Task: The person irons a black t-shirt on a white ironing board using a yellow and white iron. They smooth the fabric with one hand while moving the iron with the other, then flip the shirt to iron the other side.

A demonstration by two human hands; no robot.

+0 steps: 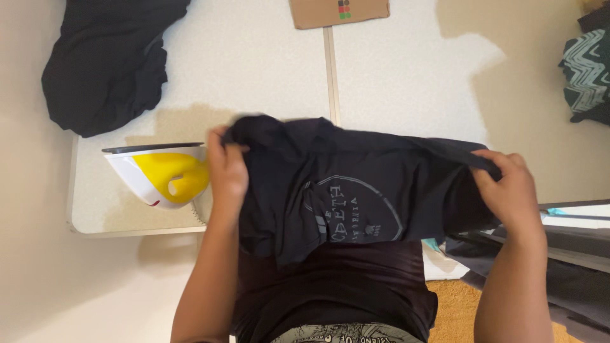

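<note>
Right now both hands hold up a dark shirt (356, 197) over the white table (254, 63). The left hand (225, 168) has its fingers (219, 143) pinched shut on one top corner, and the right hand (511, 190) grips the other corner, so the shirt hangs stretched between them. Just beside the left hand stands a yellow and white iron (162, 174).

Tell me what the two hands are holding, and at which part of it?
Both hold one dark T-shirt by its upper edge: the left hand grips one end, the right hand the other, spreading it above the table.
</note>
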